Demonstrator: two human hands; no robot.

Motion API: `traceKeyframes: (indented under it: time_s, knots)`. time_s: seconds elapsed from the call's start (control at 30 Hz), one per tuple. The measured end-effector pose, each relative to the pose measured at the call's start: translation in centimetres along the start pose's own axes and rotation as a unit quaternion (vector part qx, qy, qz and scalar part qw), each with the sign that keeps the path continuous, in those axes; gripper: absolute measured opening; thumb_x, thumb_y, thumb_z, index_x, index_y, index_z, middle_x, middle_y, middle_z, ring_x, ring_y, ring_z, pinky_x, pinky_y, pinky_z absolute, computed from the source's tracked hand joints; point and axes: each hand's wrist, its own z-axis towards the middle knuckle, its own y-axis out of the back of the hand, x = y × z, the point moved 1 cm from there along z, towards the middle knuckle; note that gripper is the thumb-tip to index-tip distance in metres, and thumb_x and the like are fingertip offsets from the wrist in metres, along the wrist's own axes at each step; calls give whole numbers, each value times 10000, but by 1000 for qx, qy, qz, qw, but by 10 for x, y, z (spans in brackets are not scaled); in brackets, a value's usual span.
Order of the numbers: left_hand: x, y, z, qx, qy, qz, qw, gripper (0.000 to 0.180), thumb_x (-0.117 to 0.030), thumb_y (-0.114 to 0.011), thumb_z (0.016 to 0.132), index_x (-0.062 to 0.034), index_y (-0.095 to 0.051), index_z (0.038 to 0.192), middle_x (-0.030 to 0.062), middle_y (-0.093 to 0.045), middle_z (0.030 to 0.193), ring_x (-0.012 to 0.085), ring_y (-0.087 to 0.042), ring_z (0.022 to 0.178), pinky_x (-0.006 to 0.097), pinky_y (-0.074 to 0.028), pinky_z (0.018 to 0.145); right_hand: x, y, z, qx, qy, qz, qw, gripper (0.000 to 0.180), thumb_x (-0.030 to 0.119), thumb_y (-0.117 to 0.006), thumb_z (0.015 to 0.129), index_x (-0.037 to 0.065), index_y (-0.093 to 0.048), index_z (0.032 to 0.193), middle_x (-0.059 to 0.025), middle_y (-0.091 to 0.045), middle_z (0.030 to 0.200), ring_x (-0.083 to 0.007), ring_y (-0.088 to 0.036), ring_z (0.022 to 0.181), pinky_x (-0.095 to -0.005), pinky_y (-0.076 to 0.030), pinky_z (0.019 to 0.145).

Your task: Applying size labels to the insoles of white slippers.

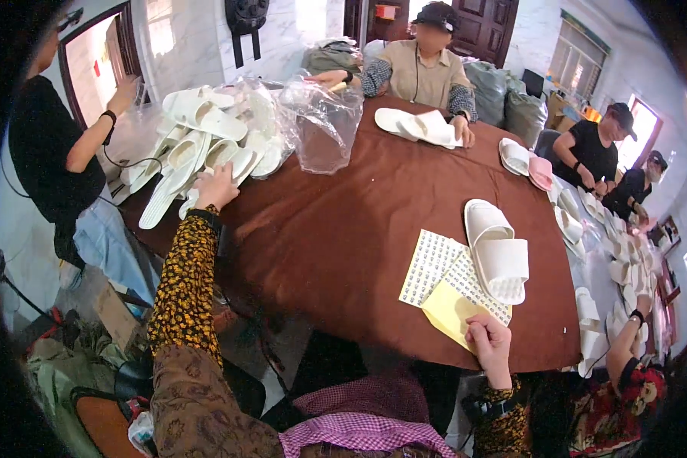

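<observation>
Two slide sandals (505,263) overlap sticker sheets (426,263) | right hand (491,343) curled, sheets' near edge | left hand (217,188) on sandal heap (187,153) leftward | grasps unclear

Rows of dark print (429,266) on the white sheets (477,281) cannot be read.

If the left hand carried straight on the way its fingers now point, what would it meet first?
The heap of white, open-toed slide slippers, directly ahead of the left hand. They may be touching now; depth is hard to judge from this single view.
</observation>
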Motion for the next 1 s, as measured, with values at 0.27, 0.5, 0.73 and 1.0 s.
traceKeyframes:
  time_s: [0.27,0.5,0.73,1.0]
  knots:
    - [-3,30,0,-97,-84,-18,992,164,-104,-577,758,-65,-662,893,191,-686,804,368,-674,762,489,-521,686,2,0,-1,-8,26,3,1000,114,7,-575,896,-27,-672,946,-17,-621,679,-63,-564,619,-211,-444,564]
    - [-93,117,-92,-134,-240,-152,950,133,-128,-600,742,-64,-646,849,168,-669,746,353,-669,716,470,-526,642,3,1,-1,5,16,7,1000,107,21,-578,911,-17,-670,952,-12,-614,679,-51,-556,614,-191,-436,553]
    - [-175,172,-157,-18,-435,-407,803,594,-218,-735,781,-58,-521,1312,196,-567,1248,369,-531,1177,411,-440,1003,1,4,-3,12,-8,16,1000,121,53,-549,945,-22,-644,943,-10,-588,676,-69,-535,617,-210,-432,587]
    - [-4,69,-30,-160,-107,-41,981,768,-347,-768,764,-98,-398,1388,276,-399,1396,471,-455,1221,535,-406,982,-3,3,-3,-18,7,32,999,113,2,-558,905,-29,-663,934,-23,-623,690,-69,-565,613,-203,-438,559]
